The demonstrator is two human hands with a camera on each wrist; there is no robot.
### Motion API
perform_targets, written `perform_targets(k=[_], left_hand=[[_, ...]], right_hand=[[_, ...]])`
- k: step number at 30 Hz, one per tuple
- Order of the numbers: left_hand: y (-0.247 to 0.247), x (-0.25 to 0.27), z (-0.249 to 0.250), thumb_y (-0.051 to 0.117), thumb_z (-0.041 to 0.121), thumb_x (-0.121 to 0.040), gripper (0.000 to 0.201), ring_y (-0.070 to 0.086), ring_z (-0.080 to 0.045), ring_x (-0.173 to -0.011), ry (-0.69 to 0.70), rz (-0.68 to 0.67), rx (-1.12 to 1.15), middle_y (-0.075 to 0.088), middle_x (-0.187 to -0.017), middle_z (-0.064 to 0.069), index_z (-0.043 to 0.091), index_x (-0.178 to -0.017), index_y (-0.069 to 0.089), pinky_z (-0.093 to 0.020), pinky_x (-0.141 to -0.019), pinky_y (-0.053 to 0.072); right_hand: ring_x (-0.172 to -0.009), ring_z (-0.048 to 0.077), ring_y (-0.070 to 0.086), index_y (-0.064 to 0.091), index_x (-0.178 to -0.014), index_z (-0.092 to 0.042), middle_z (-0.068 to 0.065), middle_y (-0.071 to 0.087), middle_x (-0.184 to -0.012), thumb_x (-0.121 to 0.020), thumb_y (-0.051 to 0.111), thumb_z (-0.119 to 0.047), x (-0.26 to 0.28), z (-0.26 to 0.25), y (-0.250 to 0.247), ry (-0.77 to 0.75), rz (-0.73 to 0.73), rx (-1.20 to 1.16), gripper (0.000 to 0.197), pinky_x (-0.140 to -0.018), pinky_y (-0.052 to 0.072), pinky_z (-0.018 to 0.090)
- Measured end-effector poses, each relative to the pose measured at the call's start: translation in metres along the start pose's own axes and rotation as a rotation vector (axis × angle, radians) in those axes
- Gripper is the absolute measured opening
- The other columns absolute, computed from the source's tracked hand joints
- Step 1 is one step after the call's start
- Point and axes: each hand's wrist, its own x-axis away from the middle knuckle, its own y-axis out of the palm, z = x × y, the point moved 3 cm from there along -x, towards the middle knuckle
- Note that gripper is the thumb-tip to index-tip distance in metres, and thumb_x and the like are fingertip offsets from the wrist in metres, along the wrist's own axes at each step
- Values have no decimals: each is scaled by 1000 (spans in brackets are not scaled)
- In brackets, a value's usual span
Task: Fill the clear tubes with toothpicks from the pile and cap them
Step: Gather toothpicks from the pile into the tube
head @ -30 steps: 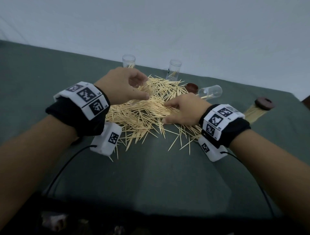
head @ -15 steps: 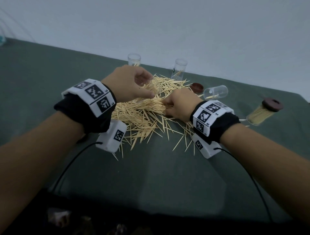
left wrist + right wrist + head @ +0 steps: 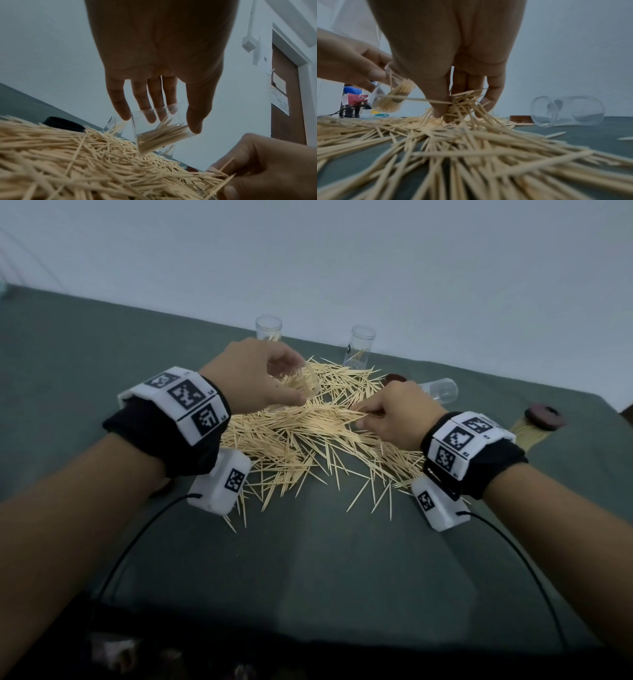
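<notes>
Two clear plastic tubes stand upright at the back of the dark green cloth-covered table (image 3: 308,577), one on the left (image 3: 269,327) and one on the right (image 3: 360,345), each with a few sticks inside. A third clear tube (image 3: 568,111) lies empty on its side to the right, a brown round cap (image 3: 520,119) just beside it. Farther right lies a filled tube with a dark brown cap (image 3: 544,416). The heap of thin pale wooden toothpicks (image 3: 308,436) sprawls between both wrists. The left hand (image 3: 260,378) hovers over it, fingers and thumb gripping a small clear tube partly filled with toothpicks (image 3: 161,129), tilted. The right hand (image 3: 397,419), knuckles up, pinches a bunch of toothpicks (image 3: 458,100) at the heap's top.
</notes>
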Motion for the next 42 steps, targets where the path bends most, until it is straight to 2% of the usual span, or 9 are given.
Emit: perform_targets(k=[3, 8, 14, 19, 22, 25, 30, 34, 42], left_hand=[[2, 1, 0, 80, 39, -75, 60, 58, -5, -109, -1, -12, -10, 64, -117, 11, 25, -129, 59, -20, -96, 41], [4, 2, 1, 80, 34, -76, 61, 55, -4, -112, -3, -17, -73, 62, -127, 7, 26, -132, 57, -19, -96, 36], [4, 2, -1, 79, 33, -78, 59, 48, -2, -104, -2, -17, -205, 61, -130, 5, 28, -133, 57, -21, -94, 33], [11, 4, 9, 78, 37, -78, 58, 53, -7, -114, 32, -45, -201, 61, -130, 8, 30, -132, 58, -22, -94, 35], [17, 6, 19, 79, 35, -77, 57, 51, -2, -108, 76, -52, -152, 62, -127, 10, 29, -130, 59, -19, -92, 34], [22, 8, 26, 80, 36, -76, 56, 54, -3, -108, 98, -64, -83, 63, -122, 10, 28, -128, 60, -20, -90, 36], [20, 8, 24, 82, 40, -73, 55, 58, -4, -110, 77, -80, -13, 65, -115, 13, 32, -124, 62, -22, -93, 39], [20, 8, 23, 83, 40, -72, 57, 58, -3, -110, 73, -85, -7, 64, -111, 16, 31, -124, 62, -20, -91, 39], [23, 7, 22, 82, 39, -73, 53, 60, -4, -104, 60, -84, 35, 65, -106, 16, 30, -122, 63, -10, -79, 38]], right_hand=[[-73, 5, 61, 75, -107, -24, -13, 71, -98, -91, 66, -31, 5, 7, -8, 0, 49, -33, 20, -65, 44, 18], [-67, -12, 54, 75, -104, -26, -24, 66, -103, -91, 66, -31, 11, 9, -23, -44, 113, -39, 17, -57, 31, -6], [-89, 9, 67, 76, -103, -24, -27, 65, -112, -90, 67, -31, 9, -1, -28, -100, 83, -112, 17, -68, 43, 3], [-94, 17, 65, 75, -104, -22, -28, 62, -115, -92, 63, -35, 12, -11, -27, -113, 75, -33, 21, -57, 31, -8], [-92, 15, 66, 77, -97, -21, -29, 62, -114, -91, 64, -34, 9, -16, -23, -147, 87, -38, 19, -64, 42, 1], [-84, 13, 67, 75, -101, -32, -18, 71, -102, -89, 66, -36, 6, -17, -16, -157, 102, -77, 15, -78, 54, 28], [-86, 8, 56, 72, -113, -31, -10, 63, -94, -89, 67, -33, 4, -19, -10, -245, 161, -57, 25, -79, 39, 22], [-91, 11, 59, 74, -108, -28, -10, 63, -101, -89, 67, -32, 3, -19, -7, -239, 155, -74, 21, -86, 45, 27], [-78, 17, 62, 74, -105, -27, -13, 69, -86, -94, 61, -26, 7, -20, -6, -243, 149, -97, 17, -72, 48, 23]])
